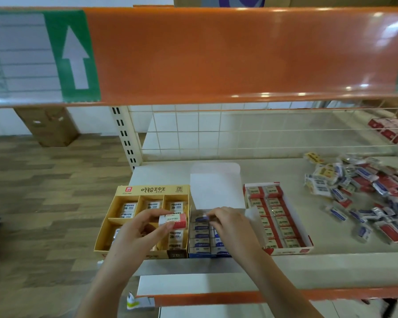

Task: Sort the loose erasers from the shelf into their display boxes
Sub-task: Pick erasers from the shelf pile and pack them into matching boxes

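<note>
Three display boxes stand in a row at the shelf's front edge: a yellow box [115,226] with compartments, a blue box [201,251] with its white lid raised, and a red box [305,237] filled with red erasers. My left hand [140,230] pinches a red-and-white eraser [174,221] above the yellow box. My right hand [230,222] reaches into the far end of the blue box, fingertips pinching a blue eraser [202,218]. A heap of loose wrapped erasers [365,193], red, blue and yellow, lies on the shelf at the right.
An orange price rail [216,56] of the upper shelf hangs overhead. A wire grid back panel [251,131] closes the shelf behind. A red box [388,130] sits behind the grid at far right. A cardboard carton [48,125] stands on the wood floor, left.
</note>
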